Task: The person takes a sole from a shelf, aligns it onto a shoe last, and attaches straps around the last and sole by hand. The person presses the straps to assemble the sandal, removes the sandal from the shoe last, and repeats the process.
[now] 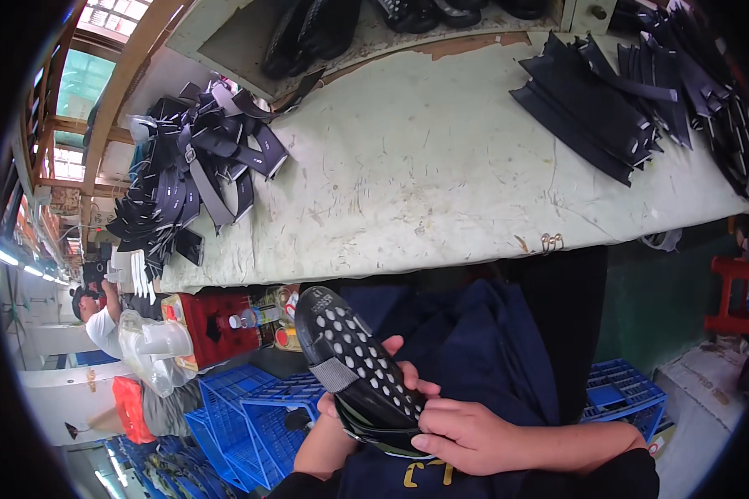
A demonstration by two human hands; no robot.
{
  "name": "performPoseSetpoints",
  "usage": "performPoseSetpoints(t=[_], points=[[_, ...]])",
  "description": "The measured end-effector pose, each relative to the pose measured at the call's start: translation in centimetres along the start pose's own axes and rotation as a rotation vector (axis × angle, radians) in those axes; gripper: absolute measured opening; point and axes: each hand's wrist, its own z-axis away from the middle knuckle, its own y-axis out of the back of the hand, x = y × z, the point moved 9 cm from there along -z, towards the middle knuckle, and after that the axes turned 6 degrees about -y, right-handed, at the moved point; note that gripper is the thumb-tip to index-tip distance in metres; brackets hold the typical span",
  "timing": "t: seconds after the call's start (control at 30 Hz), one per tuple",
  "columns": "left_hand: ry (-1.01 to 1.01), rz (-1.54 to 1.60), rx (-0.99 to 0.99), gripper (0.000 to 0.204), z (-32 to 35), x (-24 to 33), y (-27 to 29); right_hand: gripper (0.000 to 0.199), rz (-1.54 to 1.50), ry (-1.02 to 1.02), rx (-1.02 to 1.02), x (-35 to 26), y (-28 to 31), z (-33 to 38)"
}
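Observation:
Over my lap I hold a black sandal [364, 358], its insole covered in pale raised dots. A grey textured strap piece [333, 375] crosses it on the left side, and darker bands wrap its lower end. My left hand [409, 373] grips the sandal from beneath; its fingertips curl over the right edge and the palm is hidden. At the sandal's lower right end, my right hand [468, 434] has its fingers pinched on the edge of the band there. Whether a smaller piece is between those fingers cannot be seen.
A pale worn worktable [408, 166] spans the view ahead. Dark strap pieces [200, 158] pile at its left, and stacked black cut pieces [595, 108] at its right. Black shoes [329, 29] fill a shelf behind. Blue crates [250, 416] stand lower left. A person [101, 320] works farther left.

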Motion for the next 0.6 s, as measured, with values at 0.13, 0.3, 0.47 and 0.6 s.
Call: performPoseSetpoints(t=[0.13,0.3,0.47,0.6], points=[[0.007,0.159,0.026,0.125,-0.3,-1.8,0.2,0.024,0.072,0.102,0.054,-1.2,0.1,0.0],[0.042,0.228,0.126,0.089,-1.0,-3.1,-0.2,0.026,0.435,0.237,0.181,-3.6,0.0,0.7],[0.126,0.284,0.215,0.055,-1.2,-3.4,0.0,0.027,0.456,0.288,0.174,-3.9,-0.7,0.8],[0.133,0.238,0.265,0.044,-1.3,-3.6,-0.2,0.028,0.345,0.239,0.18,-3.2,-0.4,0.7]])
